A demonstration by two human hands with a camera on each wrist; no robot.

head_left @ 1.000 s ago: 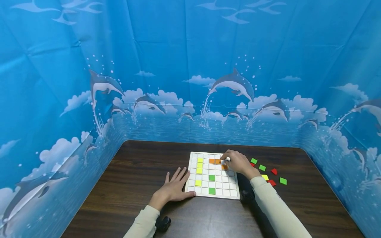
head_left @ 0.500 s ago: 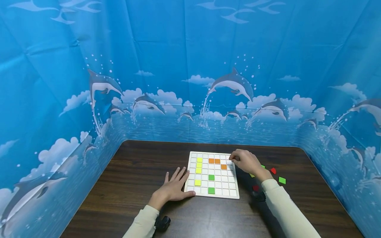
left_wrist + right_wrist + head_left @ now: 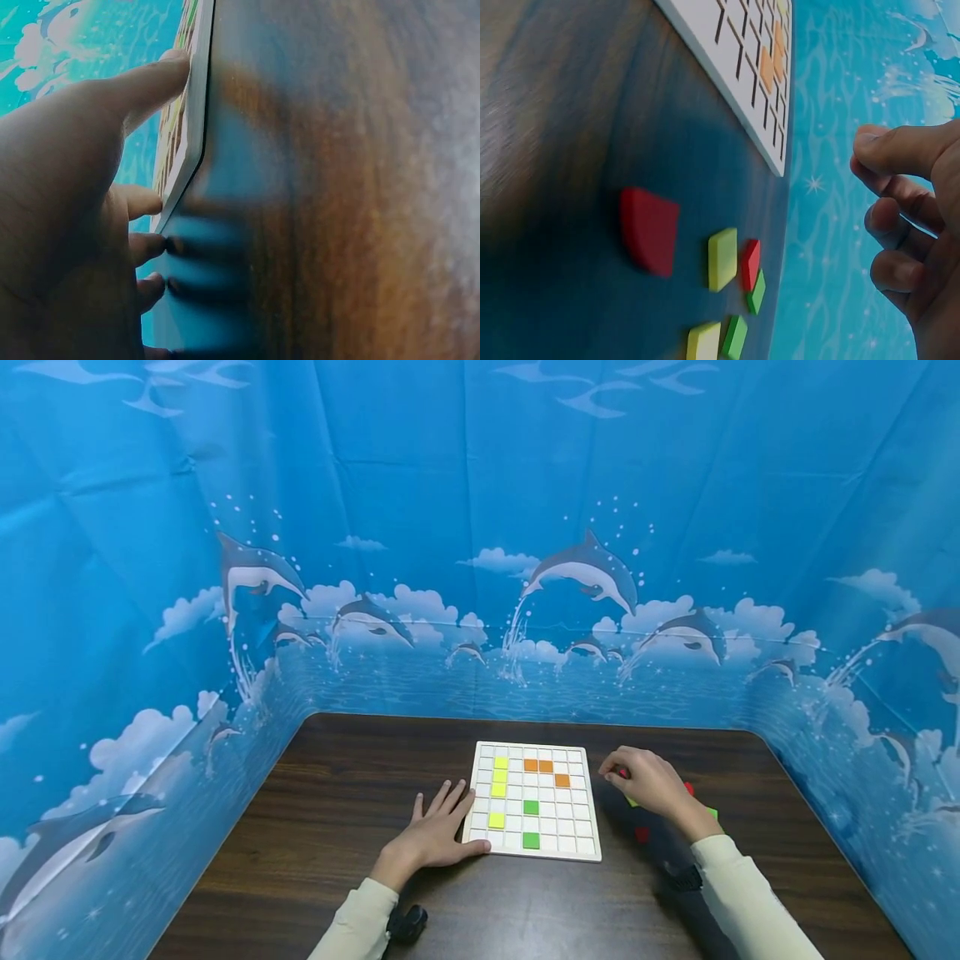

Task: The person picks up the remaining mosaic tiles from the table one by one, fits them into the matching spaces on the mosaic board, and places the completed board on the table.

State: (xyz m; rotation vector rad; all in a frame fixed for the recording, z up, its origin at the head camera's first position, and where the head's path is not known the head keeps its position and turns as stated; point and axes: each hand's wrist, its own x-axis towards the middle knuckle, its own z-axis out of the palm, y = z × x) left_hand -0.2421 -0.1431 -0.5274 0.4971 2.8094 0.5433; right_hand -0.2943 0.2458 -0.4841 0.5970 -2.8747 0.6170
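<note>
A white square grid board (image 3: 555, 845) lies on the dark wooden table, with yellow tiles (image 3: 500, 777), orange tiles (image 3: 538, 767) and green tiles (image 3: 531, 807) in its cells. My left hand (image 3: 427, 839) lies spread at the board's left side; its thumb rests on the near left corner and its fingertips reach the left edge. In the left wrist view the thumb (image 3: 161, 79) touches the board's rim. My right hand (image 3: 648, 781) hovers right of the board, fingers loosely bent and nothing visible between thumb and fingertips. It partly hides loose pieces beneath it in the head view.
Loose pieces lie right of the board: a red piece with one curved side (image 3: 651, 231), yellow squares (image 3: 722, 259), another red piece (image 3: 751, 264) and green squares (image 3: 735, 337). A blue dolphin-print curtain (image 3: 480, 568) stands around the table's back and sides.
My right hand has moved right, off the board's upper right cells and over the loose pieces. My left hand stays at the board's left edge.
</note>
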